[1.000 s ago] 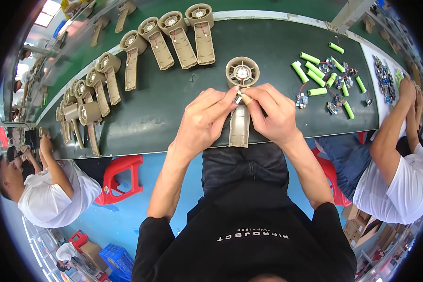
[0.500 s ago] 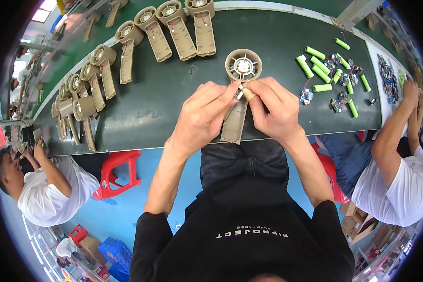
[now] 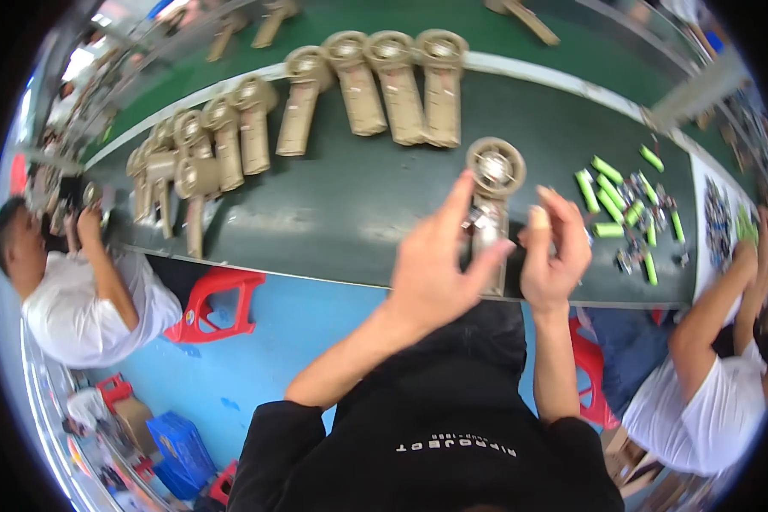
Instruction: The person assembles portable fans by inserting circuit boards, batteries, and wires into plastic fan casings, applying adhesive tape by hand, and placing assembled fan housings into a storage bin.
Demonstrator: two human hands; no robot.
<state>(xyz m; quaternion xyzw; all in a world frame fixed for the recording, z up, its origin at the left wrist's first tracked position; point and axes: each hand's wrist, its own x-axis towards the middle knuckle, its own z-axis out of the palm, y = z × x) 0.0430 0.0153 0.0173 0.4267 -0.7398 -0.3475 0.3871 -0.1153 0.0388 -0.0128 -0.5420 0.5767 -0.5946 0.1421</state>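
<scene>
A tan handheld fan body [image 3: 514, 189] lies on the dark green bench with its round head away from me and its handle toward me. My left hand [image 3: 431, 273] is over the left side of the handle, fingers stretched and thumb apart; whether it touches the handle is hard to tell. Small shiny parts [image 3: 485, 226] show blurred in the open handle. To the right of the handle is my right hand [image 3: 556, 256], loosely curled with thumb and fingers apart and nothing visible in it. A pale covering wraps the tip of one of its digits.
Green cylindrical batteries [image 3: 608, 205] wired to small circuit boards [image 3: 630, 258] lie at the right. Several tan fan bodies [image 3: 394, 90] stand in a curved row at the far left. A co-worker [image 3: 94, 290] sits on either side, near red stools [image 3: 218, 303].
My hands have come off the small white connector pinched at the fan's neck and spread apart. My view has shifted, so the bench items appear lower and further right.
</scene>
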